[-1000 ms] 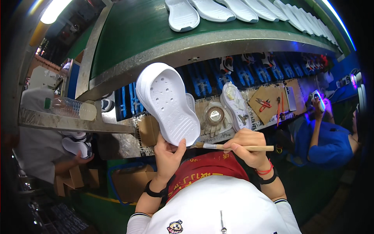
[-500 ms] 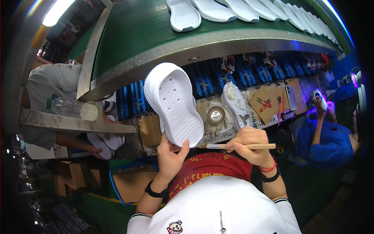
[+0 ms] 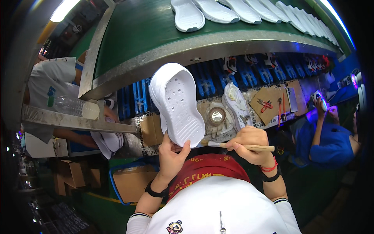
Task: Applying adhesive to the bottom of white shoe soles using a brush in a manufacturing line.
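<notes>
A white foam shoe sole [image 3: 182,104] with small holes in its wide end and ridges near its narrow end is held up in front of me. My left hand [image 3: 173,152] pinches it by the narrow lower end, thumb on its face. Another white edge shows behind it on the left. My right hand [image 3: 251,143] is closed round a flat brush [image 3: 259,148] with a wooden handle. The bristles point left, close to the sole's lower right edge; whether they touch it I cannot tell.
White soles [image 3: 189,15] lie in a row on a green conveyor [image 3: 136,31] above. On the bench are a tape roll [image 3: 216,116], a tray of scraps [image 3: 236,103], red-handled nippers [image 3: 265,104] and cardboard. A metal frame holds a bottle [image 3: 74,107] at left; co-workers sit on both sides.
The sole has shifted slightly right and turned a little more upright. The brush tip has moved slightly away from its edge. At left, a co-worker's hand has moved off the white soles.
</notes>
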The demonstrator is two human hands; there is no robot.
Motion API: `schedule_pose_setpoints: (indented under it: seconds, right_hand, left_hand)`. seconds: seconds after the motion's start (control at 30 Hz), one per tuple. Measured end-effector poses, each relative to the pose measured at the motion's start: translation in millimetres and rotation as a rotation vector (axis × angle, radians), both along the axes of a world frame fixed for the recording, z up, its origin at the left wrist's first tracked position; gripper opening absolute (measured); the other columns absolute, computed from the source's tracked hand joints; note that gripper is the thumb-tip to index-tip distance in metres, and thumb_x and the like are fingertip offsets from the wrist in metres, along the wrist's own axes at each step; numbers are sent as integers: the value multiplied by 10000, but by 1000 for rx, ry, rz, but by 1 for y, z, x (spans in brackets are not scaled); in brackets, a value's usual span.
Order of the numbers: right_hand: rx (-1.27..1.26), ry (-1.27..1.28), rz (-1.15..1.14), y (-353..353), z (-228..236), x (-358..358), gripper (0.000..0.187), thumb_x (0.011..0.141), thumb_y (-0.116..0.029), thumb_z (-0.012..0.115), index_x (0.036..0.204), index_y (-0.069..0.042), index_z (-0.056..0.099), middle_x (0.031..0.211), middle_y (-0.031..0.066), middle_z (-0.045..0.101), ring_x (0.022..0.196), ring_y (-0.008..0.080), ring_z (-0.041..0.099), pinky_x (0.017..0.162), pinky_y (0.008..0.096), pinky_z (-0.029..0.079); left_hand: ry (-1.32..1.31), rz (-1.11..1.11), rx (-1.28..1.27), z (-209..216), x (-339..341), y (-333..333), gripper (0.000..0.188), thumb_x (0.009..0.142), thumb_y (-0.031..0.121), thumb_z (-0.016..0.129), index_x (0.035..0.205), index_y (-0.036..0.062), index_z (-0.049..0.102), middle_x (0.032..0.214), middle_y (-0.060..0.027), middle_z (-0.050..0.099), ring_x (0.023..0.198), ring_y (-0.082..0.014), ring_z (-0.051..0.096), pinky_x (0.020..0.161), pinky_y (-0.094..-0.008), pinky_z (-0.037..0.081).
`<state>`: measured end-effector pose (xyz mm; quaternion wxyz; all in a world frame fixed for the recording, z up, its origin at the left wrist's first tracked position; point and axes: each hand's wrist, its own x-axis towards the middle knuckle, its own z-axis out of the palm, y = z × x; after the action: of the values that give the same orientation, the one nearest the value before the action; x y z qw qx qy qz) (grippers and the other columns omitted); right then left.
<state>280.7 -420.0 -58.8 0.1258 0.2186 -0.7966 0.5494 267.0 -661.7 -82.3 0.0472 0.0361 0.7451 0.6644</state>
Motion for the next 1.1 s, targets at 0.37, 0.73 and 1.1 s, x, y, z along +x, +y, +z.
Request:
schedule_pose_setpoints:
  seconds: [0.37, 0.73, 1.1]
  right_hand:
    - [-251, -8, -271, 23, 20, 15, 207, 729, -62, 508, 756, 54, 677, 662, 133, 675, 580, 176, 597, 576, 278, 464]
    - [-459, -167, -294, 22, -3, 27, 213, 798, -59, 509, 795, 89, 662, 711, 182, 639, 581, 253, 659, 541, 279, 527]
    - [-386, -622, -421, 18, -102, 16, 185, 897, -93, 556, 932, 41, 679, 795, 93, 692, 732, 123, 651, 652, 218, 490]
  left_hand:
    - [64, -84, 226, 19, -57, 6, 562, 795, -42, 608, 1230, -37, 253, 1046, -207, 588, 950, -228, 622, 780, -284, 538]
    - [-155, -130, 708, 68, -216, 6, 352, 951, 178, 490, 1151, -111, 492, 1114, -230, 587, 996, -266, 616, 850, -280, 528]
    - [-73, -137, -658, -221, -22, -46, 360, 775, 99, 685, 976, 23, 396, 967, -168, 477, 730, -370, 604, 628, -410, 500]
